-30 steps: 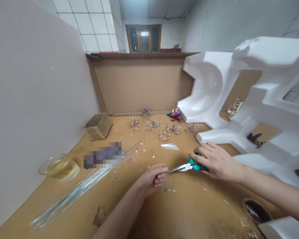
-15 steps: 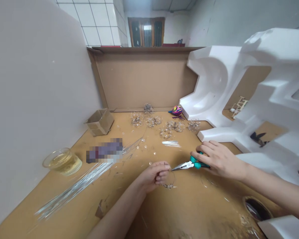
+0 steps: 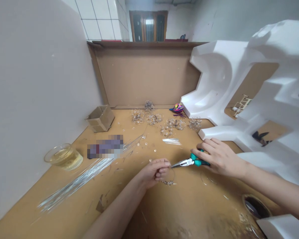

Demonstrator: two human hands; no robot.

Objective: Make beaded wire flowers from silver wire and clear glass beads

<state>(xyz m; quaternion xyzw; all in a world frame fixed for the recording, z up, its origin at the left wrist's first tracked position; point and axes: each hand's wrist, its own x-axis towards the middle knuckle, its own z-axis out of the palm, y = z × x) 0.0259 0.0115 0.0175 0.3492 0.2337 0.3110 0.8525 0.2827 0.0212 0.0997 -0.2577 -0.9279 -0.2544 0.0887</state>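
Between its thumb and fingers, my left hand (image 3: 155,172) pinches a thin wire loop (image 3: 173,175) strung with small beads (image 3: 168,183) along its lower side. My right hand (image 3: 219,157) is wrapped round the green handles of needle-nose pliers (image 3: 188,162). The pliers point left, and their tips meet the wire close to my left fingertips. Whether the jaws are fully closed on the wire is too small to tell. Behind my hands lie short straight wires (image 3: 171,141) and several coiled, beaded wire pieces (image 3: 166,130).
Long silver wires (image 3: 84,177) stretch across the left side beside a blurred purple item (image 3: 104,147). A glass of yellowish liquid (image 3: 64,157) and a small cardboard box (image 3: 101,119) stand at left. White foam packing (image 3: 211,83) borders the right. A colourful toy (image 3: 178,108) sits at the back.
The camera view has shifted slightly, moving the scene a little. Both hands keep their grip, with the plier tips still at the wire loop.
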